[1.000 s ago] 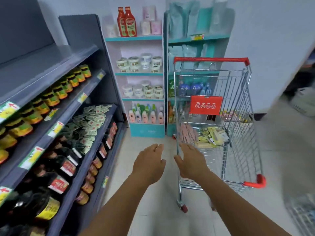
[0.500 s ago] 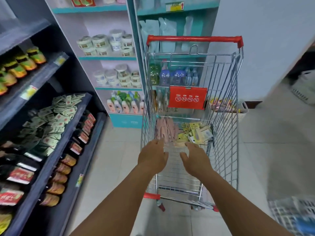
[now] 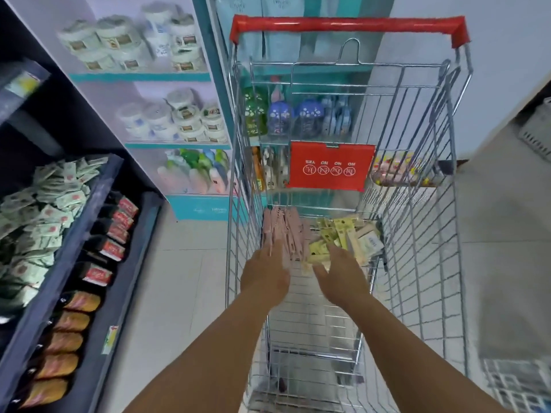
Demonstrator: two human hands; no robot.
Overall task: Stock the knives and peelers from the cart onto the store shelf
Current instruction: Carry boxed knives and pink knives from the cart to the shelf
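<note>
A wire shopping cart [image 3: 423, 204] with a red handle fills the middle of the view, standing in the aisle between a dark store shelf [image 3: 98, 234] on the left and a pale wall on the right. Behind it stand teal-edged shelves of tubs and bottles. A red warning sign [image 3: 329, 166] hangs on the cart's inner flap.

The stock lies at the far end of the basket floor, in two heaps side by side. The pink packs [image 3: 284, 231] sit on the left against the cart's side wall, long and narrow, their length running away from the person. The yellow and cream packs [image 3: 343, 238] lie just to their right in a looser jumble, pointing several ways. Which heap holds knives and which peelers is too blurred to tell.

Both arms reach down into the basket from the near end. The left hand [image 3: 265, 274] is spread with relaxed fingers, its fingertips at the near ends of the pink packs; whether they touch is unclear. The right hand [image 3: 340, 278] is likewise spread and holds nothing, its fingertips at the near edge of the yellow heap.

So each hand has its own heap straight ahead, slightly beyond and below the fingers. The pink packs line up with the left hand's reach, so a grasp would likely close across their width near the ends.
</note>
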